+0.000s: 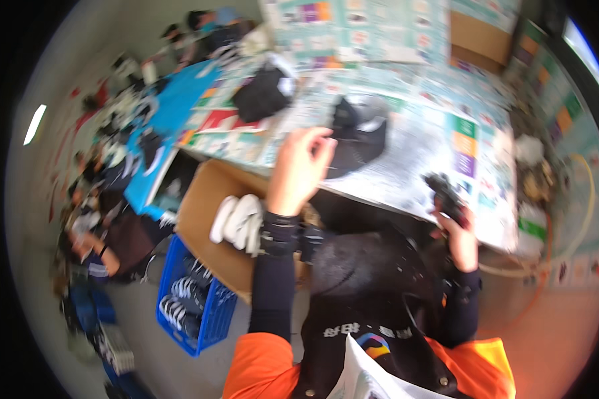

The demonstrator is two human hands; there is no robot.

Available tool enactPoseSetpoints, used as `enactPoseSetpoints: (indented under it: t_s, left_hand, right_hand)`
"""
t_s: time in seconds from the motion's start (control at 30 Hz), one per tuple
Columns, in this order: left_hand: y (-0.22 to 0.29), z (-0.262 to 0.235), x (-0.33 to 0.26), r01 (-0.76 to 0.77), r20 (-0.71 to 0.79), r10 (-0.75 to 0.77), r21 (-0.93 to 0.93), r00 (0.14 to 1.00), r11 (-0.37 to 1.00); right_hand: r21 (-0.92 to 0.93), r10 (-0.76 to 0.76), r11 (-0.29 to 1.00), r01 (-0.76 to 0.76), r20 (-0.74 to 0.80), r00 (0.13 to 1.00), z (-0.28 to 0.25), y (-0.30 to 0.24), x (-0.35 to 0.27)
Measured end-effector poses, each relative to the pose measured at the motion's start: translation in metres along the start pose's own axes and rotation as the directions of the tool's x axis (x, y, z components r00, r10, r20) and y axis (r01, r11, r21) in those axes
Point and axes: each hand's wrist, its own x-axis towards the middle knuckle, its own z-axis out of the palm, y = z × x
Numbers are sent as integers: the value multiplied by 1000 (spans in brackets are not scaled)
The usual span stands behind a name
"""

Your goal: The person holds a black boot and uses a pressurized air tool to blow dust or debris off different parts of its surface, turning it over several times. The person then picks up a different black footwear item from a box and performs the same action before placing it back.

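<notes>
My left hand (pixel 299 169) is raised over the near edge of the paper-covered table (pixel 412 169). Its fingers are loosely bent, a gap shows between thumb and fingertips, and I see nothing in it. Just beyond its fingertips lies a dark piece (pixel 363 149) with a pale, cup-like part, blurred; I cannot tell its kind. Lower right, at the table's front edge, my right hand (pixel 462 239) is closed around a dark, blurred handheld tool (pixel 444 193). Farther left on the table sits a black bundle (pixel 263 93) with white parts.
Left of my knees stands an open cardboard box (pixel 203 213) holding white shoe soles (pixel 236 219). Beside it is a blue crate (pixel 199 339) with dark, white-striped shoes. A pale hose (pixel 589 219) curves at the right. Another person (pixel 110 249) is at the left.
</notes>
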Motion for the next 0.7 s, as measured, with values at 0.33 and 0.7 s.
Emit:
enactPoseSetpoints:
  t_s: [0.33,0.7]
  left_hand:
    - [-2,71,73,-499,171,470,366,866,786]
    - [-4,84,73,-339,246,263,352,933,872]
  right_hand:
    - [-42,-40,998,43,77,996,16,-17,6]
    - [46,-67,997,62,106,992,40,-12,30]
